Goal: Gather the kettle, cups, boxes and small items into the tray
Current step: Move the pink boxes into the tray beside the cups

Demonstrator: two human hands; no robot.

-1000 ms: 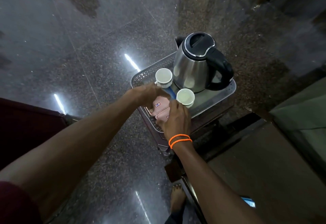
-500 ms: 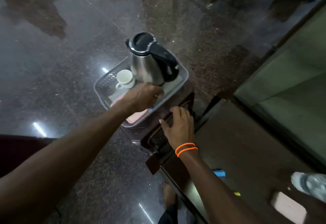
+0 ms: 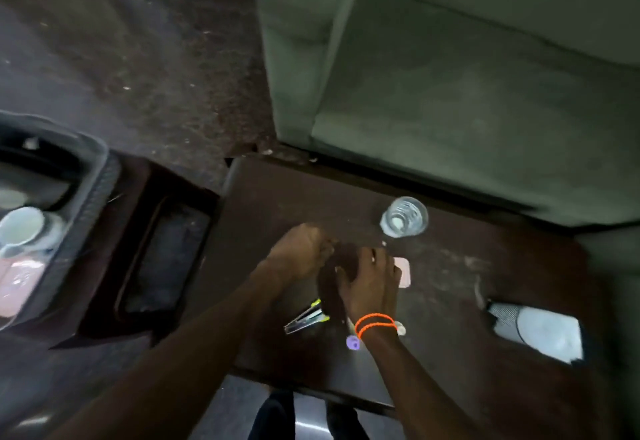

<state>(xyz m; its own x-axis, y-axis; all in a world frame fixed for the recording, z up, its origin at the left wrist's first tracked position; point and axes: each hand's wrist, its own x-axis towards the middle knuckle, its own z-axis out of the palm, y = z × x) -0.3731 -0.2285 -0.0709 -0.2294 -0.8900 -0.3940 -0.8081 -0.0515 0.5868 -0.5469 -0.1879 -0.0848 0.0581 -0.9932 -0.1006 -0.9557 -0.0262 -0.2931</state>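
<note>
Where hands (image 3: 370, 276) meet, labels blurred

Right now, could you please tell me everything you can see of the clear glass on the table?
The glass is a clear, round tumbler, seen almost from straight above, so its rim reads as nested rings. It stands upright on the dark wooden table, near the far edge next to the green sofa. A pale spot shows at its bottom; whether it holds liquid cannot be told. Nothing touches it: both hands are nearer the person, and the pink box lies apart from it.
</note>
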